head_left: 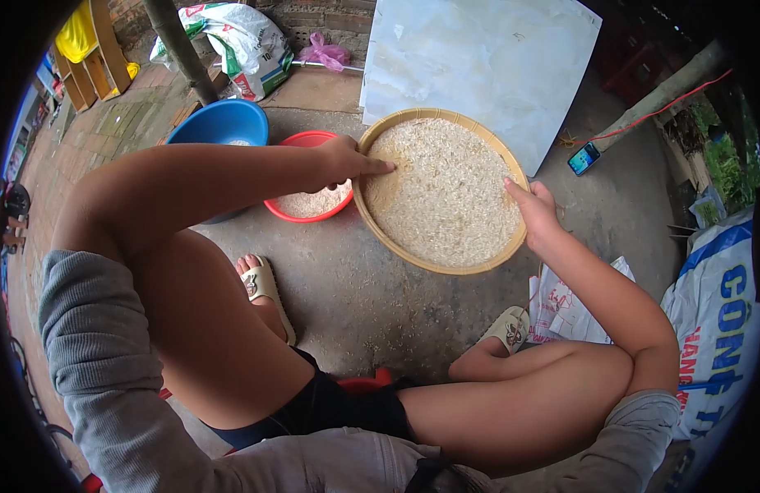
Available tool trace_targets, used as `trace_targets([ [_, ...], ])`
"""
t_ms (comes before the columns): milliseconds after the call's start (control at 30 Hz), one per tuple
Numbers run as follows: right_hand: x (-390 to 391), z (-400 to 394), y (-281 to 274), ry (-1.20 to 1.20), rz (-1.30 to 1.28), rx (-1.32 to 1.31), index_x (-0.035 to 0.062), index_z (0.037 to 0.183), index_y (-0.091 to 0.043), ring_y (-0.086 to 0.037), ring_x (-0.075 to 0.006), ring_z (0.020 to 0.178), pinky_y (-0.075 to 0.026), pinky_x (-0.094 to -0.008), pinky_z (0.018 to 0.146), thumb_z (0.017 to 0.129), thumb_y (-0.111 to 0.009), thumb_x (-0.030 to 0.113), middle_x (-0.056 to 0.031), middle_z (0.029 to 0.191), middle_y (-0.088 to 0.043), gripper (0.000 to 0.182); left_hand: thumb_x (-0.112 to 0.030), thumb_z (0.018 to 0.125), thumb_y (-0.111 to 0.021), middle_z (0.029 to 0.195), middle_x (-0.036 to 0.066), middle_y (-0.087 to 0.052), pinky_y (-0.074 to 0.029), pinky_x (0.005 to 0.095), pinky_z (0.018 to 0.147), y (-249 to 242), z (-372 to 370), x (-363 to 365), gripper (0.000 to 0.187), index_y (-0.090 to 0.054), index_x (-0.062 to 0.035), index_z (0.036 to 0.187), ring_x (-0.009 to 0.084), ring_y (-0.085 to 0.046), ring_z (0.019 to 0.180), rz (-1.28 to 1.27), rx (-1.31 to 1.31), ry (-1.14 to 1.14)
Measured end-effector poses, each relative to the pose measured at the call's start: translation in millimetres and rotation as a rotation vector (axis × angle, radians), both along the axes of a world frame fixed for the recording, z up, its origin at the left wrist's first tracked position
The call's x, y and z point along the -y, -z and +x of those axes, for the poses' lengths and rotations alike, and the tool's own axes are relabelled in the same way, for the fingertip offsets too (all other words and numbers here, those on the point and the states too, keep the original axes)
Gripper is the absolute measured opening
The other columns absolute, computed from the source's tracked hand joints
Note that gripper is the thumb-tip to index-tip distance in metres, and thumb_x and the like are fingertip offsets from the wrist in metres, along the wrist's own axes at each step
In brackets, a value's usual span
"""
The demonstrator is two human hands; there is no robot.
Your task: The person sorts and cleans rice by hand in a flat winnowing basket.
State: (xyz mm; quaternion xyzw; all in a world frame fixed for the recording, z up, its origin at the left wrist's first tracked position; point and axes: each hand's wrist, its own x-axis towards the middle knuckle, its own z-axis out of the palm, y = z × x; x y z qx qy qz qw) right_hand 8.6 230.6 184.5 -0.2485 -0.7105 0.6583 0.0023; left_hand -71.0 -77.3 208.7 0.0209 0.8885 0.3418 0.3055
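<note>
left hand [347, 161] at the near-left rim of the woven tray [478, 264], index finger stretched out, tip in the rice [445, 193], other fingers curled loosely, grasping nothing. right hand [534, 212] at the right rim of the tray, fingers [515, 190] resting on the edge and pointing into the rice; can't tell if they actually clamp the rim. tray sits flat on the concrete floor [355, 287], between both sets of fingers, rice spread in a thin layer across it.

just under and behind the left fingers: red basin [302, 215] with some grain in it, touching the tray's left edge. beyond that, blue basin [224, 125], further left of the fingers. past the tray, away from both hands: white slab [478, 57] lying flat. right of the right fingers, well apart: phone [584, 158] on the floor, screen lit. printed sack [721, 329] below the right forearm. person squats, sandal [265, 287] on the floor below the left fingers.
</note>
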Motion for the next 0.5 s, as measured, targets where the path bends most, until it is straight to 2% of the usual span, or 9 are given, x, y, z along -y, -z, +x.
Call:
trace_targets([
  [33, 9.2, 4.6, -5.7, -0.026, 0.019, 0.01, 0.0004, 0.091, -0.046, -0.059, -0.0161, 0.073, -0.049, -0.0301, 0.062, 0.082, -0.068, 0.02, -0.011, 0.087, -0.059, 0.031, -0.056, 0.074, -0.067, 0.065, 0.002, -0.051, -0.034, 0.0274, 0.043, 4.6, -8.1, 6.8, 0.057, -0.062, -0.0023, 0.092, 0.0117, -0.045, 0.051, 0.011, -0.002, -0.007],
  [100, 30.7, 16.0, -18.4, -0.136, 0.089, 0.022, 0.0007, 0.094, -0.045, -0.059, -0.0156, 0.074, -0.048, -0.0293, 0.062, 0.082, -0.068, 0.021, -0.0108, 0.088, -0.059, 0.033, -0.055, 0.08, -0.06, 0.085, 0.008, -0.064, -0.044, 0.0292, 0.053, 12.1, -30.4, 23.6, 0.058, -0.062, -0.002, 0.104, 0.0165, -0.06, 0.067, 0.029, -0.002, -0.124],
  [133, 36.8, 19.4, -21.2, -0.245, 0.155, 0.035, 0.0011, 0.097, -0.044, -0.059, -0.0152, 0.075, -0.048, -0.0285, 0.062, 0.082, -0.068, 0.021, -0.0107, 0.089, -0.059, 0.035, -0.055, 0.08, -0.059, 0.088, 0.009, -0.065, -0.046, 0.0306, 0.057, 12.3, -38.0, 31.6, 0.059, -0.062, -0.0021, 0.105, 0.018, -0.062, 0.07, 0.054, 0.004, -0.183],
  [167, 38.0, 19.5, -20.1, -0.243, 0.153, 0.036, 0.0011, 0.097, -0.044, -0.059, -0.0152, 0.075, -0.048, -0.0285, 0.062, 0.082, -0.068, 0.021, -0.0107, 0.089, -0.059, 0.035, -0.055, 0.081, -0.059, 0.091, 0.01, -0.066, -0.048, 0.032, 0.061, 14.7, -43.2, 36.8, 0.059, -0.062, -0.0022, 0.107, 0.0196, -0.063, 0.074, 0.077, 0.009, -0.242],
  [233, 39.7, 16.6, -17.7, -0.263, 0.114, 0.093, 0.0007, 0.102, -0.042, -0.058, -0.0142, 0.076, -0.047, -0.0277, 0.063, 0.082, -0.068, 0.021, -0.0098, 0.09, -0.059, 0.038, -0.055, 0.081, -0.058, 0.09, 0.01, -0.065, -0.048, 0.0323, 0.062, 13.2, -42.2, 35.4, 0.059, -0.061, -0.002, 0.107, 0.0197, -0.063, 0.073, 0.044, -0.026, -0.184],
  [267, 40.7, 15.2, -17.6, -0.177, 0.064, 0.072, 0.0008, 0.098, -0.045, -0.059, -0.015, 0.076, -0.047, -0.0296, 0.064, 0.083, -0.066, 0.021, -0.0091, 0.087, -0.059, 0.033, -0.055, 0.081, -0.058, 0.089, 0.01, -0.065, -0.049, 0.0326, 0.062, 12.4, -42.1, 34.9, 0.059, -0.061, -0.0018, 0.107, 0.0197, -0.063, 0.072, 0.016, -0.06, -0.126],
  [300, 33.4, 10.6, -12.9, -0.177, 0.062, 0.069, 0.0008, 0.098, -0.045, -0.059, -0.015, 0.076, -0.047, -0.0296, 0.064, 0.083, -0.066, 0.021, -0.0091, 0.087, -0.059, 0.033, -0.057, 0.077, -0.062, 0.082, 0.01, -0.063, -0.044, 0.0321, 0.055, 14.7, -35.5, 29.7, 0.06, -0.065, 0.0002, 0.097, 0.0185, -0.059, 0.068, 0.041, -0.085, -0.122],
  [400, -4.3, -2.6, 4.2, -0.032, 0.088, 0.043, 0.0003, 0.087, -0.049, -0.059, -0.017, 0.076, -0.048, -0.0317, 0.067, 0.086, -0.063, 0.023, -0.0099, 0.083, -0.059, 0.026, -0.058, 0.07, -0.069, 0.074, 0.008, -0.055, -0.041, 0.0311, 0.049, 0.7, -7.3, 6.5, 0.065, -0.061, 0.001, 0.095, 0.0171, -0.053, 0.062, -0.051, -0.026, 0.07],
  [500, -10.7, -2.3, 10.7, 0.028, -0.002, 0.042, -0.0004, 0.089, -0.049, -0.059, -0.0169, 0.075, -0.048, -0.0312, 0.067, 0.087, -0.062, 0.023, -0.0107, 0.084, -0.059, 0.026, -0.056, 0.067, -0.073, 0.077, 0.008, -0.053, -0.04, 0.0305, 0.047, 2.9, 2.8, -0.6, 0.067, -0.058, 0.0008, 0.099, 0.0162, -0.05, 0.059, -0.069, 0.035, 0.094],
])
